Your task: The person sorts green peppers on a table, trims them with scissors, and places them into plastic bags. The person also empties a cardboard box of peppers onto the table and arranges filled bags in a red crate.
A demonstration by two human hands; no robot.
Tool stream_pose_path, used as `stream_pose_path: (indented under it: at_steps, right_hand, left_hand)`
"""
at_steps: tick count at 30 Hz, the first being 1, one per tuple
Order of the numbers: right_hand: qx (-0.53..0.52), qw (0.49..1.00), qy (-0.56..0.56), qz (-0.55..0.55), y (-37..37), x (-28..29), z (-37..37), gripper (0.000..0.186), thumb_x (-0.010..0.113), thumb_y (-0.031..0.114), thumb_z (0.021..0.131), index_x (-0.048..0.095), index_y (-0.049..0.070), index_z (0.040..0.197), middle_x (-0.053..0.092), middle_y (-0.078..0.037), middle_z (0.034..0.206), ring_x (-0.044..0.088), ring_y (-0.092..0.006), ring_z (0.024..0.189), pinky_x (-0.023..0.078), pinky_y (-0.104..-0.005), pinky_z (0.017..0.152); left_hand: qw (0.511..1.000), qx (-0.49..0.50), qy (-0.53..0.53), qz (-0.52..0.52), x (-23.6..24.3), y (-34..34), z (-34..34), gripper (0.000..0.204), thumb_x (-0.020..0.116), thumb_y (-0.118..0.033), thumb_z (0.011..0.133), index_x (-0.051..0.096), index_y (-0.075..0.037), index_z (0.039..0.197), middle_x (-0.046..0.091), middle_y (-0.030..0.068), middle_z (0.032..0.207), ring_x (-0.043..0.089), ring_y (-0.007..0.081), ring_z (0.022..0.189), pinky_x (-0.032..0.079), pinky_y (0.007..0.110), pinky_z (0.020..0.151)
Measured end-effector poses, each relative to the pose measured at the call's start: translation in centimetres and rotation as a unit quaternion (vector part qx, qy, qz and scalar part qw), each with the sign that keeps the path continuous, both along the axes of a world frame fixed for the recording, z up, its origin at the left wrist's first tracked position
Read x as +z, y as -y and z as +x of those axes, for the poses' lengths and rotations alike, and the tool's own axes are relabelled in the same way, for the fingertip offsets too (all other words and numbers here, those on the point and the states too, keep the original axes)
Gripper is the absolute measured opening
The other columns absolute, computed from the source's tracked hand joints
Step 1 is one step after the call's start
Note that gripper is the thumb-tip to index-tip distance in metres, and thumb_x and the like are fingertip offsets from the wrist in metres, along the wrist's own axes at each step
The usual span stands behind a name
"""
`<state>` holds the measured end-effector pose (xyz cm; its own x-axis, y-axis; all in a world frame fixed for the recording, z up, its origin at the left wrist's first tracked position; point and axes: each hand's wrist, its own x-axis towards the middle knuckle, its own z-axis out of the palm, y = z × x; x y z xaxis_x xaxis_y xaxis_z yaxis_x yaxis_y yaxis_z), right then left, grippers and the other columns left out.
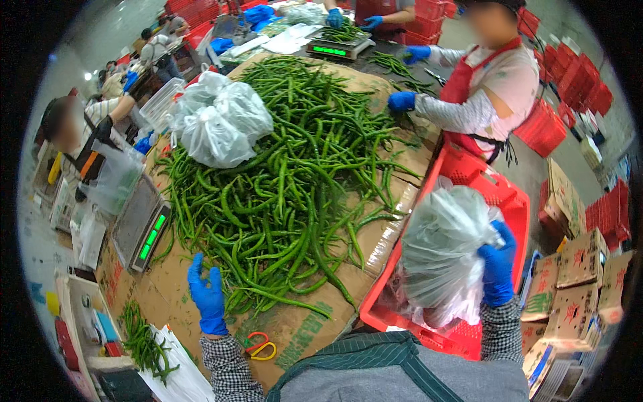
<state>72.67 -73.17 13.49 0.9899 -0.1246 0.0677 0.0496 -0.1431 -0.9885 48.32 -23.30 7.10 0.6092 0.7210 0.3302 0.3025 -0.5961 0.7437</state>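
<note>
My right hand (498, 264), in a blue glove, grips the side of a gathered, translucent plastic bag (445, 244) over a red plastic crate (512, 194) at the right. What the bag holds is too cloudy to make out. My left hand (208, 295), also gloved in blue, is raised above the cardboard-covered table (288, 345) with its fingers apart and nothing in it. Just beyond it spreads a large heap of long green chili peppers (288, 194). Scissors (261, 346) with red and yellow handles lie near my left wrist.
A bundle of clear plastic bags (224, 124) sits on the heap's far left. One scale (144, 231) stands left, another scale (335, 48) far back. Co-workers stand around the table; one in a red apron (462, 100) handles peppers. Cartons (569, 288) are stacked at right.
</note>
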Motion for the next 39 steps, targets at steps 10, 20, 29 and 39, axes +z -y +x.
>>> stream_pose_path:
  at_steps: [10, 20, 29, 39]
  right_hand:
    - [0.329, 0.908, 0.258, -0.013, -20.4, 15.2, 14.9, 0.052, 0.056, 0.001, 0.056, 0.057, -0.001, 0.108, 0.061, -0.006, 0.097, 0.058, -0.0189, 0.091, 0.048, -0.0269, 0.078]
    - [0.328, 0.801, 0.251, -0.435, -36.3, -0.6, 14.9, 0.073, 0.066, 0.035, 0.070, 0.039, 0.009, 0.133, 0.041, -0.024, 0.129, 0.041, -0.0400, 0.119, 0.036, -0.0429, 0.099]
    - [0.254, 0.800, 0.478, -0.259, -19.4, 5.9, 12.7, 0.048, 0.067, 0.016, 0.076, 0.050, 0.006, 0.120, 0.050, -0.017, 0.119, 0.047, -0.0342, 0.111, 0.038, -0.0406, 0.095]
    - [0.040, 0.912, -0.083, -0.400, 10.8, -15.6, 8.7, 0.077, 0.072, 0.041, 0.070, 0.041, 0.002, 0.129, 0.043, -0.025, 0.129, 0.044, -0.0362, 0.118, 0.038, -0.0431, 0.097]
  left_hand:
    - [0.987, 0.008, -0.158, -0.039, -5.3, 2.8, 4.3, 0.104, 0.073, -0.044, 0.071, 0.011, -0.003, 0.143, 0.002, 0.0287, 0.146, 0.006, 0.0460, 0.134, 0.013, 0.051, 0.109]
    - [0.993, 0.007, -0.115, -0.017, -4.0, 3.5, 4.3, 0.093, 0.072, -0.034, 0.074, 0.018, -0.003, 0.143, 0.013, 0.0312, 0.144, 0.019, 0.0420, 0.133, 0.021, 0.045, 0.107]
    - [0.994, 0.008, -0.086, 0.066, -4.5, 4.4, 2.6, 0.064, 0.064, -0.015, 0.081, 0.035, -0.003, 0.137, 0.031, 0.0224, 0.140, 0.027, 0.0352, 0.131, 0.022, 0.043, 0.107]
    - [0.995, -0.031, -0.055, 0.072, -1.4, 7.8, 3.5, 0.048, 0.057, -0.011, 0.087, 0.042, -0.005, 0.132, 0.039, 0.0135, 0.137, 0.035, 0.0282, 0.127, 0.025, 0.041, 0.107]
